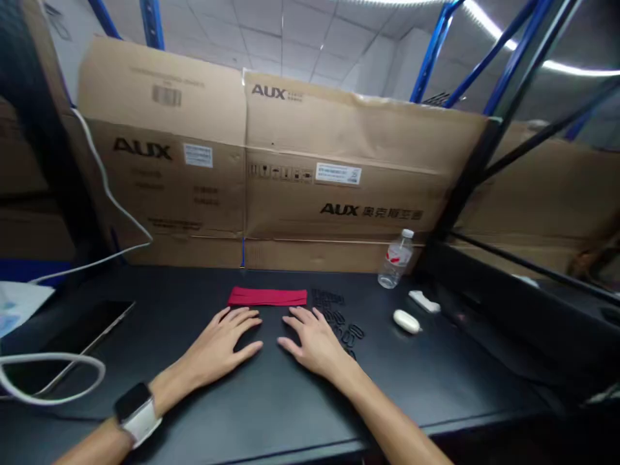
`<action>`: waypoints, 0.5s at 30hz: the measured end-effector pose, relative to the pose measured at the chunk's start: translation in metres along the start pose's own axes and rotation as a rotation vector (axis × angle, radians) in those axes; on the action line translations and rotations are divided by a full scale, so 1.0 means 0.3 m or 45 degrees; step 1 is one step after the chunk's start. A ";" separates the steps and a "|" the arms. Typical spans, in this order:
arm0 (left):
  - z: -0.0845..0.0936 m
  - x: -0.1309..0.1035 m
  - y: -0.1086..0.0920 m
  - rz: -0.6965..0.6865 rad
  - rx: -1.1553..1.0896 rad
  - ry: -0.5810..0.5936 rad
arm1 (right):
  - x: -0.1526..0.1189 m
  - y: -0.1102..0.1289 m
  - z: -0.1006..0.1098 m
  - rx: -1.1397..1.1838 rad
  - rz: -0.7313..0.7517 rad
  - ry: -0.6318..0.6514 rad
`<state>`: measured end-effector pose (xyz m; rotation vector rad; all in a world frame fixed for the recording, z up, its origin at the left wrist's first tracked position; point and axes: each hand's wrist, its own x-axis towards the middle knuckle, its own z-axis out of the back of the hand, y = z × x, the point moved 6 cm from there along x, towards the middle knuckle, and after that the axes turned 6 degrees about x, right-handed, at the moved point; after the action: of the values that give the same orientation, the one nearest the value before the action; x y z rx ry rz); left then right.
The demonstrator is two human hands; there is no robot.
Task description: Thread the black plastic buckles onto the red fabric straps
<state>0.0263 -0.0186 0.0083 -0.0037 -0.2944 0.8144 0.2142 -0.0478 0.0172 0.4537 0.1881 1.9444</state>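
My left hand [221,342] lies flat on the dark tabletop [271,413], fingers spread, holding nothing. My right hand [312,339] rests the same way across a small gap, also with nothing in it. Just beyond the fingertips of both hands is a folded red strip of fabric [267,297], which neither hand appears to grip. Several small black rings or buckles [347,337] lie beside my right hand, partly hidden behind it. Black flat pieces [327,298] sit past them, hard to make out against the dark surface.
A clear plastic bottle [396,259] stands at the back right, near a white oval object [407,321] and a small white piece [424,301]. At left lie a tablet-like dark device [92,329] and a white cable [92,374]. Cardboard [290,206] walls the back.
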 end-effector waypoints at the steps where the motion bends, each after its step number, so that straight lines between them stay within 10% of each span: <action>1: 0.015 0.011 -0.002 0.005 -0.017 -0.028 | 0.019 -0.009 0.024 -0.008 0.012 -0.017; 9: 0.149 0.184 0.083 -0.063 -0.173 -0.180 | 0.197 -0.203 0.251 -0.047 -0.203 -0.167; 15: 0.106 0.159 0.207 -0.067 -0.064 -0.180 | 0.138 -0.363 0.201 0.067 -0.353 0.152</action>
<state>0.0045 0.0549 0.0438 0.0141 -0.4465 0.7561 0.3163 0.0296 0.0453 0.3267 0.3612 1.6976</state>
